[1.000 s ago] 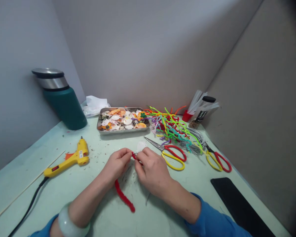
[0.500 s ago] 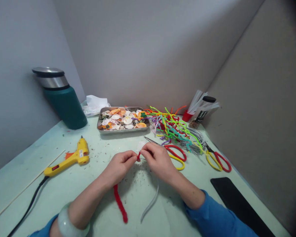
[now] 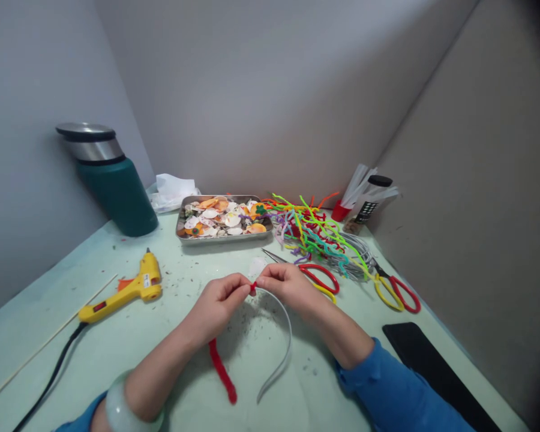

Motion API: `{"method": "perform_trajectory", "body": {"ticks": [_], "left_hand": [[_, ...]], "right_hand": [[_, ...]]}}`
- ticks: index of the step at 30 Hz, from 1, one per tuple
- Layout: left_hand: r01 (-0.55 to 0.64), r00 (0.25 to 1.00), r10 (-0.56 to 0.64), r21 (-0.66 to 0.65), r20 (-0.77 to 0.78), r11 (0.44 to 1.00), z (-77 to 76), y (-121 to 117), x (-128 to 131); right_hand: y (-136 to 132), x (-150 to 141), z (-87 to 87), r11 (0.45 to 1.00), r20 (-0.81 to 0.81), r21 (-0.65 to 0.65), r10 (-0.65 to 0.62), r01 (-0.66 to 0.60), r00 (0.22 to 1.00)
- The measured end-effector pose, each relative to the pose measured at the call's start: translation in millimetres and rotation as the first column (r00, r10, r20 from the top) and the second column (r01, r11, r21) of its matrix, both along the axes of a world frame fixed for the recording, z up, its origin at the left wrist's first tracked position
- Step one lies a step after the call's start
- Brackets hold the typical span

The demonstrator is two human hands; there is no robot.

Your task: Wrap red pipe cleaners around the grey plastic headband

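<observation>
A thin hairband (image 3: pixel 290 336) arches between my hands, its bare grey-white side curving down on the right. Its other side (image 3: pixel 222 372), below my left wrist, is covered in fuzzy red. At the top of the arch my left hand (image 3: pixel 225 300) pinches the band where the red covering ends. My right hand (image 3: pixel 290 288) is closed beside it, fingertips at a short red pipe cleaner end (image 3: pixel 253 287). Just behind my right hand lie scissors (image 3: pixel 321 277) with red and yellow handles, partly hidden by it.
A metal tray (image 3: pixel 225 239) of shells stands at the back, beside a heap of coloured pipe cleaners (image 3: pixel 315 231). To the left are a yellow glue gun (image 3: pixel 126 294), a thin stick (image 3: pixel 49 342) and a green bottle (image 3: pixel 117 192). More scissors (image 3: pixel 398 288) and a black flat object (image 3: pixel 432 366) lie right.
My right hand has moved slightly, and the red end between my fingertips now looks shorter and lower, close against the band. More of the band's bare side shows.
</observation>
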State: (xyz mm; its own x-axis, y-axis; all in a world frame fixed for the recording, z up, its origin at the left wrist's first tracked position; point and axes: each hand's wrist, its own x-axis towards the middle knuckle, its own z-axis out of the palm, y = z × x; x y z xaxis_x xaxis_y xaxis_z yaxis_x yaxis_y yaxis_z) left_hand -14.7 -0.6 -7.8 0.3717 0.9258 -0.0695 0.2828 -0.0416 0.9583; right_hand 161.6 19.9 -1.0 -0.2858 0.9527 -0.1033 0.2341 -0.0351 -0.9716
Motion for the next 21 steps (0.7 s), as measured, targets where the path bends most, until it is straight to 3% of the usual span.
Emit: {"method": "perform_trajectory", "body": {"ticks": [6,14,18,21], "left_hand": [[-0.018,0.999,0.017,0.013,0.050,1.000,-1.4,-1.7,0.3],[-0.101,0.993,0.098,0.045,0.060,0.994,1.6,0.2,2.0],[-0.108,0.993,0.102,0.081,0.066,0.991,0.4,2.7,3.3],[-0.204,0.973,0.202,0.010,0.107,0.979,-0.7,5.7,2.3]], "right_hand": [[-1.4,1.6,-2.0,0.991,-0.061,-0.131,0.027,-0.035,0.998],[-2.4,0.6,-8.7,0.927,-0.267,-0.358,0.010,-0.109,0.964],[-1.8,1.3,-12.0,0.899,-0.349,-0.393,0.046,-0.191,0.936],[-0.3,2.0,-13.7,0.907,-0.372,-0.385,0.019,-0.173,0.928]]}}
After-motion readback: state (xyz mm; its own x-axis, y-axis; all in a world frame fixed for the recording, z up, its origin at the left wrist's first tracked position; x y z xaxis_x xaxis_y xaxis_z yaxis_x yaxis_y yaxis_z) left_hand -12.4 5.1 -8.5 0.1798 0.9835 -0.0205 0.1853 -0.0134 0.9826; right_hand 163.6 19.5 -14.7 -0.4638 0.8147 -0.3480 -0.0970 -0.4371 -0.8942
